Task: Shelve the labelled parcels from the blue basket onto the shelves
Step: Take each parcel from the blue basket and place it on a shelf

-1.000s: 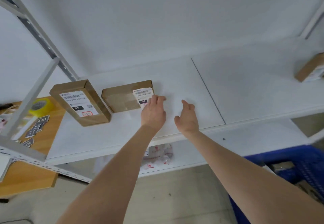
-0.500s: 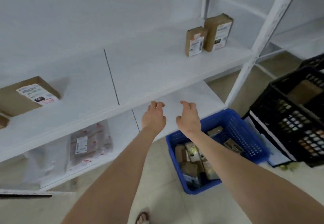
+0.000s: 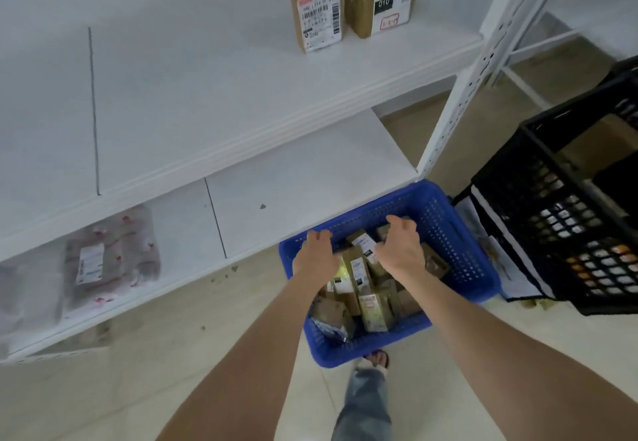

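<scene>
Parcels [image 3: 359, 268] lie jumbled in the blue basket [image 3: 448, 233] on the floor [image 3: 207, 354] at 6 o'clock. Left hand [image 3: 316, 257] and right hand [image 3: 400, 251] hover above them, fingers loosely curled, holding nothing. Risk: a hasty grab may lift two parcels, or one with its label hidden, causing misplacement.

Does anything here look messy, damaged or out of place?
The parcels in the blue basket lie jumbled at all angles, unlike the two boxes standing upright on the upper shelf. Small bits of debris dot the floor by the lower shelf. Nothing looks spilled or broken.
</scene>
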Action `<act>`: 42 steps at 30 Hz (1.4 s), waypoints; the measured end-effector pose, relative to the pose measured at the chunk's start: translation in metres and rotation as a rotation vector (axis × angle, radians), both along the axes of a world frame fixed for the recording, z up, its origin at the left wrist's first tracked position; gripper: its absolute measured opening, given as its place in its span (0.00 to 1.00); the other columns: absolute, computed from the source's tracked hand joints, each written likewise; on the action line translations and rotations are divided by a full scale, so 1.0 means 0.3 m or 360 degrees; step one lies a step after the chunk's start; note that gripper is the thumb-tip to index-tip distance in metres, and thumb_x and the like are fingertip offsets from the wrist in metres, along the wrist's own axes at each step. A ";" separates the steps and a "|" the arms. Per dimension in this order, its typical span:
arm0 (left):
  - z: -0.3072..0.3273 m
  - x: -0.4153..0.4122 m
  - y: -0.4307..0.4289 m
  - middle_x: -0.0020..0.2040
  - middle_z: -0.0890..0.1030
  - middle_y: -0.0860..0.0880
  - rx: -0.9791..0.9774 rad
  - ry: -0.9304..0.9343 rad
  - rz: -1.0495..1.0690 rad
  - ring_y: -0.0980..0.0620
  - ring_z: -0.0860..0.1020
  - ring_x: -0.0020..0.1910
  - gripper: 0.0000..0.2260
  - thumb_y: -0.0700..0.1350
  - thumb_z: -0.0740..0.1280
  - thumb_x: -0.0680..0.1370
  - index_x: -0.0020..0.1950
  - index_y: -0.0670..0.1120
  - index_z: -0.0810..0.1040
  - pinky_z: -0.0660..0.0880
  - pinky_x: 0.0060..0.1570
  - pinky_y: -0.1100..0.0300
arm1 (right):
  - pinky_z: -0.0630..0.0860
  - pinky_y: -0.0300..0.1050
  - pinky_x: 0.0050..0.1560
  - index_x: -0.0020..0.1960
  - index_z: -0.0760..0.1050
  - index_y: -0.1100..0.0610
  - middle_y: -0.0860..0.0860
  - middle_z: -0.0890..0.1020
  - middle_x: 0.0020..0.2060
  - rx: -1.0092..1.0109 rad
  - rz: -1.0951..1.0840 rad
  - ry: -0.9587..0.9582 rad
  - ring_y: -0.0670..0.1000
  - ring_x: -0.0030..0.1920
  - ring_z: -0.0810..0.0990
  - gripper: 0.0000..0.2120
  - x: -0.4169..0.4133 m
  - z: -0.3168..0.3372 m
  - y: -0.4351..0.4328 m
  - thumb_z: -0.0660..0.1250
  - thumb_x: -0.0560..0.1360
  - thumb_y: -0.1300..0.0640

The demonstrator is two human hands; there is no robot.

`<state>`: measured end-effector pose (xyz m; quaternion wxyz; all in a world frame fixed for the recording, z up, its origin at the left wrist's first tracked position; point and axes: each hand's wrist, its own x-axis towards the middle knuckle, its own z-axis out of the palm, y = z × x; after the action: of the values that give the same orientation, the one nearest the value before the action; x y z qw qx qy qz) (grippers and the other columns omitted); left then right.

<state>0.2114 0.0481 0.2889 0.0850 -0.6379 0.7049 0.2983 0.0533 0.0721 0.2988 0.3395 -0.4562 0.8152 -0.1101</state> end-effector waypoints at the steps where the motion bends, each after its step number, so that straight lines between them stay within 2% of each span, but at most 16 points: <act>1: -0.048 -0.014 -0.021 0.69 0.63 0.44 0.0045 -0.0003 0.0034 0.43 0.72 0.63 0.23 0.43 0.62 0.79 0.73 0.46 0.61 0.74 0.53 0.50 | 0.72 0.52 0.60 0.74 0.57 0.53 0.56 0.60 0.71 0.0033 0.0022 0.0002 0.57 0.68 0.66 0.29 -0.014 -0.046 -0.020 0.65 0.77 0.60; 7: -0.378 -0.107 -0.121 0.68 0.64 0.41 0.0233 -0.0026 0.0122 0.40 0.75 0.57 0.21 0.42 0.60 0.79 0.72 0.44 0.61 0.74 0.51 0.48 | 0.71 0.52 0.64 0.75 0.57 0.52 0.55 0.62 0.71 0.0216 0.0135 -0.0107 0.57 0.68 0.68 0.30 -0.085 -0.416 -0.125 0.65 0.77 0.58; 11: -0.648 -0.155 -0.158 0.66 0.65 0.40 0.0373 -0.0035 0.0229 0.39 0.73 0.60 0.23 0.45 0.63 0.78 0.70 0.43 0.61 0.74 0.56 0.46 | 0.71 0.52 0.62 0.76 0.54 0.48 0.53 0.63 0.72 0.0338 0.0224 -0.0223 0.57 0.68 0.69 0.32 -0.116 -0.704 -0.164 0.65 0.77 0.56; 14: -0.883 -0.170 -0.184 0.69 0.64 0.39 0.0451 -0.0049 0.0378 0.38 0.68 0.66 0.30 0.51 0.66 0.77 0.73 0.44 0.57 0.71 0.61 0.46 | 0.69 0.52 0.64 0.78 0.50 0.48 0.52 0.61 0.74 0.0428 0.0265 -0.0305 0.57 0.70 0.66 0.34 -0.136 -0.936 -0.185 0.64 0.78 0.56; 18: -1.168 -0.153 -0.224 0.75 0.57 0.38 0.0520 0.0052 0.0708 0.38 0.58 0.73 0.46 0.58 0.70 0.72 0.78 0.44 0.45 0.65 0.68 0.43 | 0.64 0.52 0.69 0.78 0.48 0.53 0.54 0.58 0.75 0.0524 0.0355 -0.0282 0.57 0.74 0.60 0.35 -0.154 -1.211 -0.192 0.64 0.78 0.56; 22: -1.390 -0.128 -0.284 0.75 0.58 0.39 0.0538 0.0228 0.1084 0.38 0.58 0.74 0.51 0.61 0.72 0.68 0.77 0.47 0.42 0.63 0.70 0.43 | 0.72 0.50 0.63 0.74 0.59 0.53 0.54 0.70 0.67 0.0491 0.0415 -0.0351 0.56 0.66 0.72 0.28 -0.136 -1.416 -0.201 0.63 0.77 0.63; 25: -1.488 -0.137 -0.292 0.73 0.63 0.41 0.0557 0.0492 0.1178 0.42 0.64 0.71 0.48 0.54 0.75 0.68 0.77 0.45 0.48 0.66 0.68 0.48 | 0.77 0.46 0.54 0.67 0.65 0.52 0.51 0.76 0.58 0.0480 0.0490 -0.0439 0.52 0.58 0.77 0.21 -0.112 -1.513 -0.201 0.64 0.76 0.63; 26: -1.494 -0.146 -0.281 0.72 0.65 0.42 0.0540 0.0495 0.1177 0.44 0.68 0.67 0.46 0.53 0.76 0.68 0.76 0.45 0.52 0.69 0.66 0.52 | 0.77 0.46 0.53 0.67 0.65 0.51 0.50 0.76 0.57 0.0491 0.0512 -0.0469 0.51 0.57 0.77 0.21 -0.106 -1.524 -0.197 0.64 0.77 0.63; 28: -1.467 -0.162 -0.255 0.68 0.65 0.44 0.0507 0.0443 0.1176 0.52 0.72 0.54 0.42 0.52 0.77 0.66 0.73 0.49 0.58 0.72 0.51 0.61 | 0.76 0.50 0.58 0.70 0.63 0.51 0.51 0.75 0.60 0.0519 0.0551 -0.0508 0.52 0.58 0.76 0.23 -0.104 -1.511 -0.186 0.63 0.77 0.62; 29: -1.430 -0.166 -0.244 0.66 0.64 0.45 0.0486 0.0450 0.1196 0.55 0.71 0.48 0.40 0.51 0.77 0.65 0.72 0.51 0.60 0.71 0.43 0.63 | 0.75 0.50 0.60 0.71 0.63 0.51 0.51 0.74 0.62 0.0519 0.0565 -0.0518 0.53 0.60 0.75 0.24 -0.108 -1.483 -0.180 0.62 0.77 0.63; 31: -1.349 -0.166 -0.237 0.63 0.63 0.47 0.0398 0.0525 0.1217 0.55 0.70 0.43 0.37 0.50 0.76 0.65 0.69 0.56 0.62 0.68 0.34 0.67 | 0.73 0.45 0.60 0.73 0.61 0.53 0.53 0.72 0.66 0.0514 0.0546 -0.0524 0.53 0.63 0.74 0.25 -0.127 -1.422 -0.169 0.62 0.77 0.64; 33: -1.224 -0.146 -0.248 0.62 0.64 0.48 0.0303 0.0655 0.1232 0.56 0.71 0.43 0.34 0.47 0.75 0.65 0.68 0.57 0.64 0.69 0.34 0.67 | 0.73 0.39 0.53 0.72 0.62 0.53 0.52 0.72 0.67 0.0485 0.0501 -0.0522 0.51 0.60 0.75 0.26 -0.154 -1.321 -0.169 0.63 0.77 0.63; 34: -1.149 -0.135 -0.255 0.62 0.65 0.48 0.0279 0.0755 0.1268 0.54 0.73 0.46 0.34 0.46 0.74 0.66 0.68 0.57 0.65 0.73 0.38 0.65 | 0.73 0.38 0.50 0.72 0.62 0.52 0.52 0.72 0.66 0.0462 0.0469 -0.0526 0.51 0.57 0.76 0.26 -0.165 -1.261 -0.170 0.64 0.76 0.63; 37: -0.906 -0.104 -0.265 0.63 0.70 0.45 0.0235 0.1004 0.1451 0.47 0.76 0.55 0.34 0.45 0.75 0.65 0.68 0.54 0.67 0.77 0.56 0.52 | 0.75 0.47 0.56 0.72 0.63 0.55 0.55 0.72 0.65 0.0376 0.0334 -0.0453 0.55 0.60 0.76 0.26 -0.186 -1.050 -0.177 0.66 0.76 0.58; 39: -0.746 -0.086 -0.257 0.58 0.73 0.48 0.0220 0.1112 0.1588 0.50 0.78 0.51 0.31 0.42 0.74 0.67 0.68 0.53 0.68 0.79 0.51 0.52 | 0.73 0.52 0.60 0.72 0.62 0.57 0.57 0.70 0.66 0.0316 0.0201 -0.0370 0.57 0.63 0.74 0.28 -0.202 -0.900 -0.183 0.67 0.76 0.52; 42: -0.494 -0.070 -0.229 0.50 0.74 0.56 0.0226 0.1227 0.1680 0.58 0.76 0.44 0.28 0.42 0.72 0.71 0.69 0.53 0.68 0.77 0.40 0.58 | 0.70 0.56 0.65 0.74 0.60 0.58 0.58 0.67 0.70 0.0318 0.0039 -0.0521 0.59 0.67 0.71 0.39 -0.231 -0.665 -0.189 0.69 0.72 0.40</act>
<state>0.1904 -0.0205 0.1407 -0.2896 -0.7382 0.2559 0.5529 -0.0159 0.0154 0.0992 0.5125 -0.4061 0.7503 -0.0972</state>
